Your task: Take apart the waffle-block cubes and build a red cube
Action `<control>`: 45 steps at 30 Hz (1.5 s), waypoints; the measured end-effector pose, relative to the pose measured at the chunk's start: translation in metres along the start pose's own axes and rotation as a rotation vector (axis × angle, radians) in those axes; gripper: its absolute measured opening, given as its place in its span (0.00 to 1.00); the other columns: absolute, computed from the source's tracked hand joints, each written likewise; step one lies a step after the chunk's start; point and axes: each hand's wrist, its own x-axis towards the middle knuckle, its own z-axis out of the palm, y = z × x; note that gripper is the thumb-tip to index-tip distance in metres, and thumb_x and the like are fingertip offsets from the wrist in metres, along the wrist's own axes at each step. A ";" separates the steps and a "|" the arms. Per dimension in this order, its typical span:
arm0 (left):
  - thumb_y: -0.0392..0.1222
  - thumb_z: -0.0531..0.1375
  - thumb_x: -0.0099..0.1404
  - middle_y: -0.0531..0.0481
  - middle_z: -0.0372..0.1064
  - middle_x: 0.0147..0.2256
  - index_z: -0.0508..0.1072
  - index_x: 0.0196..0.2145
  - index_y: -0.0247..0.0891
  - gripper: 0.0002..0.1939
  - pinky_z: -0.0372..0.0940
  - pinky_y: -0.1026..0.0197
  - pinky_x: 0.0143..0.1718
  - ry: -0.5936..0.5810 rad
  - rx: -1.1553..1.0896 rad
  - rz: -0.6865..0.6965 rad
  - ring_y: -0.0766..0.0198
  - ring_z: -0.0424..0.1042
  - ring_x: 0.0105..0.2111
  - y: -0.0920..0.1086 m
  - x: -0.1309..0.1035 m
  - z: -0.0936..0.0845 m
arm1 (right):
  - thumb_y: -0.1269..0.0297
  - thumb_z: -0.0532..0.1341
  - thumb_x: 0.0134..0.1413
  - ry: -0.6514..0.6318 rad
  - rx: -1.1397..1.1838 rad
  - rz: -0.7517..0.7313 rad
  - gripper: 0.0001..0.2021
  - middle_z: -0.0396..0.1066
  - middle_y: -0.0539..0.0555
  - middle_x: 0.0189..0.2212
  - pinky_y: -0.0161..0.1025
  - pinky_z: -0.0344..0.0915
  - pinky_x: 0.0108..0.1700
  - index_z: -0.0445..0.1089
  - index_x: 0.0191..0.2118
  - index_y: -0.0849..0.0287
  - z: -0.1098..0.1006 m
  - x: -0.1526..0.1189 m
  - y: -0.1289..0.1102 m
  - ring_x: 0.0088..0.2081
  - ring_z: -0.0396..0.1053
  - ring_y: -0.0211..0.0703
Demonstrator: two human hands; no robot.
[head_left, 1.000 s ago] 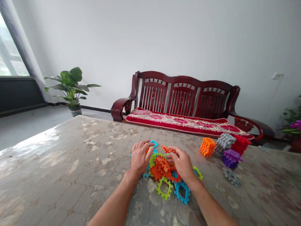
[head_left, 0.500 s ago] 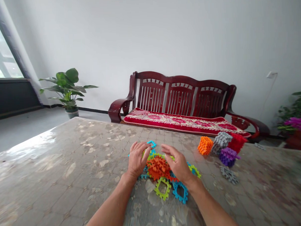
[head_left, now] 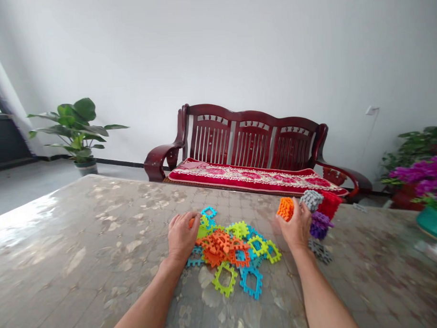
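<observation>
We lean over a broad table (head_left: 81, 245) under a glossy, mottled grey-brown cover, with a dark red wooden bench (head_left: 254, 148) behind its far edge. At the middle of the table lies a loose heap of flat plastic toothed square frames (head_left: 232, 249) in orange, lime and blue. Toward the far right edge stands a cluster of assembled cubes: a grey toothed cube (head_left: 311, 199), a red one (head_left: 329, 204) and a purple one (head_left: 320, 224), with a flat grey piece (head_left: 321, 251) beside them.

Our right hand (head_left: 297, 229) is at the small orange toothed plastic cube (head_left: 285, 209), fingers curled up around its near side (whether it is lifted off the table we cannot tell). The cube sits at the fingertips, just left of the grey cube, and well right of the heap. It has no real long axis.

Our left hand (head_left: 180, 237) rests at the heap's left edge, fingers loosely bent over the pieces there, gripping nothing we can make out. The right hand is much the nearer to the cubes.
</observation>
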 end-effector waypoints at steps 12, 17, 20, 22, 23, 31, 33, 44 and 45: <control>0.49 0.52 0.65 0.49 0.78 0.34 0.77 0.33 0.42 0.15 0.64 0.58 0.44 -0.038 -0.044 -0.057 0.57 0.74 0.38 -0.001 0.003 -0.002 | 0.62 0.63 0.44 -0.130 0.108 0.167 0.39 0.45 0.62 0.61 0.49 0.61 0.54 0.51 0.64 0.52 0.021 -0.009 0.015 0.58 0.58 0.60; 0.49 0.52 0.66 0.49 0.78 0.35 0.76 0.33 0.41 0.15 0.65 0.59 0.42 -0.044 -0.055 -0.062 0.57 0.74 0.38 -0.002 0.002 -0.001 | 0.62 0.61 0.47 -0.081 0.116 0.113 0.35 0.55 0.63 0.54 0.48 0.64 0.50 0.54 0.62 0.56 0.023 -0.008 0.017 0.53 0.61 0.56; 0.48 0.52 0.66 0.49 0.78 0.35 0.76 0.33 0.41 0.15 0.65 0.59 0.41 -0.039 -0.064 -0.068 0.58 0.75 0.37 -0.001 0.002 0.000 | 0.63 0.61 0.47 -0.069 0.085 0.067 0.32 0.57 0.63 0.51 0.48 0.65 0.47 0.56 0.60 0.56 0.027 -0.004 0.022 0.49 0.62 0.56; 0.48 0.53 0.66 0.49 0.78 0.34 0.77 0.33 0.42 0.14 0.65 0.60 0.41 -0.033 -0.070 -0.074 0.59 0.75 0.37 -0.001 0.002 0.000 | 0.64 0.61 0.46 -0.069 0.074 0.033 0.32 0.59 0.62 0.49 0.48 0.65 0.47 0.56 0.60 0.56 0.030 -0.001 0.025 0.48 0.62 0.55; 0.48 0.53 0.66 0.50 0.78 0.34 0.77 0.33 0.42 0.14 0.65 0.60 0.41 -0.034 -0.071 -0.079 0.59 0.75 0.36 -0.001 0.002 0.001 | 0.64 0.61 0.46 -0.067 0.070 0.017 0.32 0.59 0.62 0.48 0.49 0.65 0.47 0.57 0.60 0.57 0.031 0.001 0.026 0.47 0.62 0.54; 0.49 0.53 0.66 0.49 0.77 0.35 0.76 0.34 0.42 0.14 0.65 0.60 0.40 -0.057 -0.081 -0.112 0.58 0.74 0.38 -0.001 0.001 0.002 | 0.65 0.60 0.44 -0.060 0.044 -0.045 0.32 0.63 0.61 0.43 0.51 0.65 0.47 0.59 0.58 0.61 0.029 0.005 0.024 0.44 0.62 0.55; 0.49 0.53 0.66 0.49 0.77 0.35 0.76 0.34 0.42 0.14 0.65 0.60 0.40 -0.058 -0.083 -0.114 0.58 0.74 0.38 -0.001 0.001 0.003 | 0.65 0.60 0.44 -0.058 0.067 -0.063 0.32 0.65 0.61 0.43 0.52 0.64 0.48 0.59 0.58 0.61 0.025 0.004 0.021 0.45 0.62 0.55; 0.48 0.53 0.66 0.49 0.76 0.34 0.76 0.33 0.41 0.14 0.65 0.59 0.42 -0.048 -0.126 -0.085 0.58 0.74 0.38 0.000 0.001 0.002 | 0.67 0.61 0.47 -0.222 0.380 -0.216 0.34 0.62 0.60 0.52 0.52 0.64 0.55 0.55 0.62 0.57 0.001 -0.012 -0.054 0.53 0.64 0.53; 0.48 0.53 0.66 0.49 0.76 0.35 0.75 0.33 0.41 0.14 0.65 0.59 0.43 -0.044 -0.157 -0.067 0.59 0.74 0.39 0.000 0.000 0.001 | 0.69 0.60 0.47 -0.259 0.403 -0.263 0.34 0.62 0.60 0.52 0.52 0.64 0.56 0.54 0.62 0.55 -0.003 -0.013 -0.066 0.54 0.63 0.53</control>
